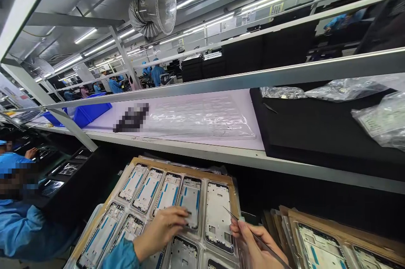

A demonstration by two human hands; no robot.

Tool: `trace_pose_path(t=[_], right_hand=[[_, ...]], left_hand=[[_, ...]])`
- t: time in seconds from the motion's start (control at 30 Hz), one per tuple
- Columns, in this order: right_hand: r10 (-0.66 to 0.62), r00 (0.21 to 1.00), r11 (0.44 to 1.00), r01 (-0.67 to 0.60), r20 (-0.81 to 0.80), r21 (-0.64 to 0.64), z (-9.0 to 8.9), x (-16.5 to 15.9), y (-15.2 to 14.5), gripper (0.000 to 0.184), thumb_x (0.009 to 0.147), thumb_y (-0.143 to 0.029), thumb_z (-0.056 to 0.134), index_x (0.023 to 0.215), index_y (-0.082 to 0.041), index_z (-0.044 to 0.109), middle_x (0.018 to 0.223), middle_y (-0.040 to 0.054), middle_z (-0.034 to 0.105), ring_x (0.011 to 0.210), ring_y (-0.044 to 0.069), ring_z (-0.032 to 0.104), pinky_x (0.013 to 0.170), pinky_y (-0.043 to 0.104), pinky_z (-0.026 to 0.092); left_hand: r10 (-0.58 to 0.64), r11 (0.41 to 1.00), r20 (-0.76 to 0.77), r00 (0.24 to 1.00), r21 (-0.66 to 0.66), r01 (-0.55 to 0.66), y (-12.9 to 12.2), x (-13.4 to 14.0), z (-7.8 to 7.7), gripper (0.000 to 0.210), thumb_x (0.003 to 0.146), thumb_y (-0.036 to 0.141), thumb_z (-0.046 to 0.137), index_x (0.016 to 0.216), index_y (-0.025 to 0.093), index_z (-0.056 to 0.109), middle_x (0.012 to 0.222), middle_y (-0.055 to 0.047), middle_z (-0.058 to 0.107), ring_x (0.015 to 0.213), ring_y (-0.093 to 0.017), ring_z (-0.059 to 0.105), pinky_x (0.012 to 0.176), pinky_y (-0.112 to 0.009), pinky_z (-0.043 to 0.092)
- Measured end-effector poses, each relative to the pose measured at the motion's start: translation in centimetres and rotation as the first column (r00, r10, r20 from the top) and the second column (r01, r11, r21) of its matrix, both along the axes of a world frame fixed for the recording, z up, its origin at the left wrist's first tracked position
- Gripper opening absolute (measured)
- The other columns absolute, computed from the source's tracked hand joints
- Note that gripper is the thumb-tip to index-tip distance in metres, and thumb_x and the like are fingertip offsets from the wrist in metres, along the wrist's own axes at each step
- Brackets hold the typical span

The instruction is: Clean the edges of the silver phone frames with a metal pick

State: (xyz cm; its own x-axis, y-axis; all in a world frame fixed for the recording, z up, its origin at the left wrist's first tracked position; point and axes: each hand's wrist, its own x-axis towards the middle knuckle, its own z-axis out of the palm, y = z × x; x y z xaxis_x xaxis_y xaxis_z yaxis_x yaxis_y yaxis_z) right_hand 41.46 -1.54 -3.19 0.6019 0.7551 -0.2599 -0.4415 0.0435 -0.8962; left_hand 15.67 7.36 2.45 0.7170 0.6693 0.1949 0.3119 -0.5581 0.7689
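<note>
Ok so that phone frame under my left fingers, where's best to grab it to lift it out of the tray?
Probably by its two long side rails, coming straight down from above. The phone frame lies flat in a pocket of the tray with neighbours close on both sides, and its middle is a thin panel. The left hand already rests on its near end; the right hand holds tweezers.

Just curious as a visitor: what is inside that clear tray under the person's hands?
The clear tray holds phone frames, one per pocket. The left hand covers part of one frame; the right hand, holding tweezers, hides the tray's corner.
</note>
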Motion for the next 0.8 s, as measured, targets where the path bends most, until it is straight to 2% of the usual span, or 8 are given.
trace_pose_path(t=[0.1, 0.17, 0.23, 0.3, 0.43, 0.6, 0.8], right_hand=[[0.050, 0.989, 0.998, -0.053, 0.136, 0.020, 2.1, 0.7, 2.3, 0.052, 0.060, -0.063, 0.090, 0.076, -0.015, 0.078, 0.083, 0.0120, 0.077, 0.074, 0.023, 0.073, 0.071, 0.028, 0.064], [0.164, 0.958, 0.983, -0.179, 0.235, 0.042, 3.5, 0.7, 5.0, 0.054, 0.060, -0.068, 0.087, 0.073, -0.017, 0.077, 0.080, 0.0124, 0.076, 0.073, 0.025, 0.072, 0.071, 0.032, 0.064], [0.319, 0.900, 0.933, -0.354, 0.296, 0.071, 4.4, 0.2, 8.2, 0.056, 0.058, -0.072, 0.085, 0.067, -0.017, 0.075, 0.071, 0.0117, 0.074, 0.067, 0.026, 0.071, 0.069, 0.037, 0.063], [0.402, 0.857, 0.890, -0.448, 0.323, 0.081, 4.6, -0.5, 11.2, 0.060, 0.053, -0.076, 0.085, 0.062, -0.018, 0.072, 0.068, 0.0114, 0.073, 0.064, 0.027, 0.069, 0.064, 0.039, 0.061], [0.451, 0.816, 0.866, -0.498, 0.360, 0.044, 3.3, -1.4, 14.4, 0.064, 0.047, -0.080, 0.083, 0.057, -0.018, 0.070, 0.061, 0.0106, 0.071, 0.058, 0.026, 0.067, 0.059, 0.039, 0.058], [0.468, 0.792, 0.862, -0.507, 0.392, -0.004, 1.3, -1.1, 14.1, 0.062, 0.052, -0.079, 0.082, 0.060, -0.019, 0.070, 0.063, 0.0091, 0.071, 0.060, 0.025, 0.066, 0.062, 0.038, 0.056], [0.495, 0.765, 0.843, -0.537, 0.411, -0.014, 0.8, -0.7, 13.8, 0.060, 0.057, -0.077, 0.081, 0.060, -0.018, 0.070, 0.064, 0.0093, 0.071, 0.061, 0.025, 0.066, 0.062, 0.037, 0.056]], left_hand=[[0.016, 0.999, -0.093, 0.996, -0.049, -0.020, -0.3, -1.0, -1.6, 0.023, 0.100, 0.029, 0.056, 0.108, 0.025, 0.077, 0.134, -0.008, 0.067, 0.133, -0.025, 0.057, 0.114, -0.041, 0.045], [0.142, 0.990, -0.114, 0.983, 0.021, -0.140, 1.2, -0.7, -1.9, 0.028, 0.099, 0.024, 0.053, 0.119, 0.025, 0.072, 0.141, -0.009, 0.062, 0.137, -0.024, 0.053, 0.118, -0.043, 0.041], [0.297, 0.951, -0.158, 0.942, 0.134, -0.277, 3.4, 0.3, -2.3, 0.036, 0.096, 0.021, 0.053, 0.131, 0.022, 0.064, 0.146, -0.011, 0.057, 0.140, -0.025, 0.049, 0.119, -0.046, 0.039], [0.392, 0.913, -0.224, 0.892, 0.213, -0.348, 5.5, 1.7, -2.8, 0.042, 0.095, 0.021, 0.053, 0.137, 0.019, 0.058, 0.152, -0.013, 0.050, 0.143, -0.026, 0.045, 0.119, -0.050, 0.039], [0.459, 0.880, -0.269, 0.847, 0.269, -0.391, 6.8, 4.0, -3.7, 0.042, 0.097, 0.018, 0.046, 0.138, 0.016, 0.056, 0.152, -0.015, 0.047, 0.144, -0.029, 0.041, 0.120, -0.054, 0.036], [0.510, 0.852, -0.292, 0.809, 0.299, -0.430, 5.9, 5.2, -3.6, 0.046, 0.094, 0.013, 0.047, 0.140, 0.017, 0.054, 0.145, -0.016, 0.050, 0.134, -0.031, 0.046, 0.113, -0.053, 0.042], [0.500, 0.859, -0.294, 0.815, 0.292, -0.421, 5.7, 5.4, -3.8, 0.039, 0.095, 0.017, 0.052, 0.132, 0.024, 0.061, 0.146, -0.014, 0.045, 0.135, -0.032, 0.042, 0.112, -0.055, 0.040]])
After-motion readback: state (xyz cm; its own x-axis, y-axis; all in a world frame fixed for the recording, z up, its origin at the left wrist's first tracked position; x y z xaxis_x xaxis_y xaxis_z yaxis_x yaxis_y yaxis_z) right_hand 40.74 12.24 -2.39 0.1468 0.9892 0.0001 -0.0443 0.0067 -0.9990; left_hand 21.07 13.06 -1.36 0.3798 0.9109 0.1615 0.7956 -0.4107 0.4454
